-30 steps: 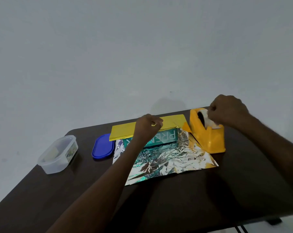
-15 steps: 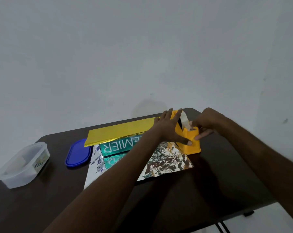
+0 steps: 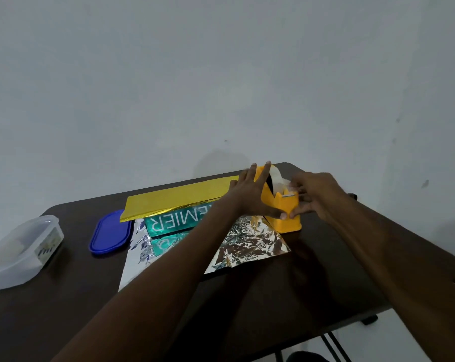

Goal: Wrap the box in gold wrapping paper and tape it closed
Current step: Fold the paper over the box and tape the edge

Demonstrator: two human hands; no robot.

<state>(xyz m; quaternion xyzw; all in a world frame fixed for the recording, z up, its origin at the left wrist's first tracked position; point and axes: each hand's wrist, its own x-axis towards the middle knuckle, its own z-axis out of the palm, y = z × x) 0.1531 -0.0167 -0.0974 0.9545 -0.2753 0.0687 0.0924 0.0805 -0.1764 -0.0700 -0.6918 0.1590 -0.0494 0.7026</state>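
A green box (image 3: 174, 221) with white lettering lies on a sheet of wrapping paper. The sheet's gold face (image 3: 174, 199) is folded over the box top, and its shiny silver underside (image 3: 249, 242) spreads toward me. An orange tape dispenser (image 3: 283, 205) stands at the sheet's right corner. My left hand (image 3: 249, 194) is pressed flat against the dispenser's left side, fingers spread, thumb at its base. My right hand (image 3: 315, 194) pinches the tape (image 3: 286, 190) at the cutter end.
A blue lid (image 3: 110, 232) lies left of the box. A clear plastic tub (image 3: 22, 250) sits at the far left of the dark table (image 3: 312, 283). The table's far edge meets a grey wall; its right edge is close beside the dispenser.
My left hand left the gold fold on the box and went right to brace the dispenser. My right hand came down from the tape roll to the cutter end. The view shifted right.
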